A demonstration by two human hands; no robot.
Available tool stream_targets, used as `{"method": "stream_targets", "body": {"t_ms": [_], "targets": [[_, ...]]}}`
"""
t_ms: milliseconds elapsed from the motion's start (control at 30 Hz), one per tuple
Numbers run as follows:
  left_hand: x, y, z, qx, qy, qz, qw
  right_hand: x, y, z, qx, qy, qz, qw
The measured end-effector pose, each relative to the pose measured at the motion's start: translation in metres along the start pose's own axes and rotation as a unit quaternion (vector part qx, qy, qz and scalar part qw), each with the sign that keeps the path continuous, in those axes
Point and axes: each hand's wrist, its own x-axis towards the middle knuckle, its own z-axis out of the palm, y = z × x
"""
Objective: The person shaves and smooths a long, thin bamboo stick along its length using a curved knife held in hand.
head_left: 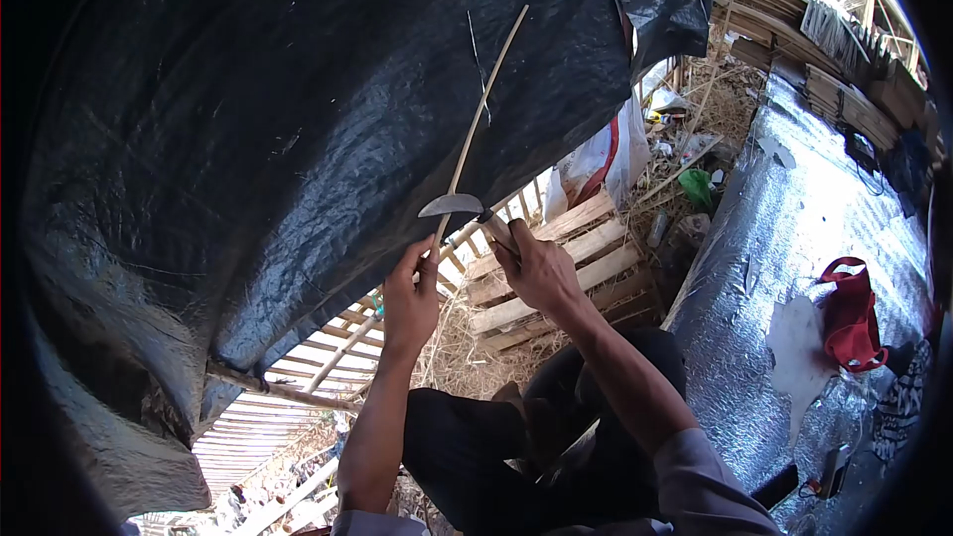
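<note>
My left hand point(410, 300) is closed around the lower end of a long thin bamboo strip point(483, 104), which slants up and to the right in front of a black plastic sheet. In my right hand point(541, 273) is the wooden handle of a small sickle point(452, 205). Its curved blade points left and lies across the strip, a little above my left fingers. Whether the edge has cut into the strip I cannot tell.
Black plastic sheeting point(228, 119) hangs across the left and top. Below stands a wooden slatted crate point(561, 278) beside bamboo slats point(288, 397). At right, a silvery foil-covered surface point(735, 308) carries a red cloth bag point(852, 316). A green plastic piece point(697, 187) lies among dry straw.
</note>
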Motion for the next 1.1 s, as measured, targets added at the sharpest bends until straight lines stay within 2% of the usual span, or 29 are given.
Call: {"method": "stream_targets", "body": {"t_ms": [133,167,200,233,267,300,333,367,433,500,567,633,667,767,800,867,967,1033,1100], "targets": [[0.0,0.017,-0.005,0.011,-0.026,-0.019,0.999,0.005,0.016,0.001,-0.047,0.006,-0.035,0.998],[-0.01,0.028,-0.014,-0.009,-0.04,-0.036,0.999,0.018,0.036,0.011,-0.007,0.023,0.1,0.995],[-0.02,0.038,-0.022,-0.029,-0.051,-0.049,0.997,0.04,0.069,-0.009,0.303,0.012,0.351,0.886],[-0.042,0.046,-0.026,-0.024,-0.051,-0.034,0.998,0.05,0.101,-0.027,0.099,0.146,0.261,0.949],[-0.054,0.03,-0.029,-0.022,-0.057,-0.051,0.997,0.054,0.111,-0.05,-0.008,0.128,0.22,0.967],[-0.057,0.014,-0.031,-0.022,-0.057,-0.072,0.996,0.047,0.102,-0.071,-0.018,0.117,0.205,0.972],[-0.05,0.011,-0.038,0.023,-0.047,-0.09,0.995,0.042,0.105,-0.077,0.003,0.159,0.202,0.966],[-0.042,0.011,-0.043,-0.024,-0.023,-0.124,0.992,0.037,0.106,-0.076,-0.003,0.152,0.194,0.969],[-0.034,0.009,-0.046,-0.044,-0.013,-0.122,0.991,0.021,0.106,-0.076,0.124,0.163,0.194,0.959],[-0.032,0.011,-0.037,-0.024,-0.031,-0.115,0.993,0.014,0.079,-0.075,0.094,0.133,0.188,0.968],[-0.031,0.007,-0.03,-0.003,-0.049,-0.113,0.992,0.009,0.058,-0.064,0.058,0.077,0.095,0.991],[-0.025,0.003,-0.026,-0.065,-0.035,-0.114,0.991,0.002,0.042,-0.049,0.035,0.002,0.048,0.998],[-0.022,0.003,-0.025,-0.027,-0.035,-0.077,0.996,-0.001,0.038,-0.038,0.021,0.004,-0.004,1.0],[-0.015,0.003,-0.019,-0.031,-0.043,-0.083,0.995,-0.015,0.013,-0.023,0.033,-0.038,-0.058,0.997],[-0.013,0.003,-0.016,-0.041,-0.039,-0.077,0.995,-0.019,0.01,-0.018,0.035,-0.042,-0.055,0.997],[-0.009,0.009,-0.014,-0.044,-0.05,-0.092,0.994,-0.021,0.006,-0.011,0.044,-0.023,-0.113,0.992],[-0.01,0.013,-0.013,-0.048,-0.066,-0.104,0.991,-0.025,-0.003,-0.012,0.029,-0.053,-0.087,0.994],[-0.011,0.012,-0.013,-0.049,-0.068,-0.104,0.991,-0.023,-0.005,-0.012,0.04,-0.036,-0.095,0.994],[-0.012,0.012,-0.01,-0.045,-0.06,-0.076,0.994,-0.021,-0.002,-0.014,0.06,-0.039,-0.06,0.996]]}}
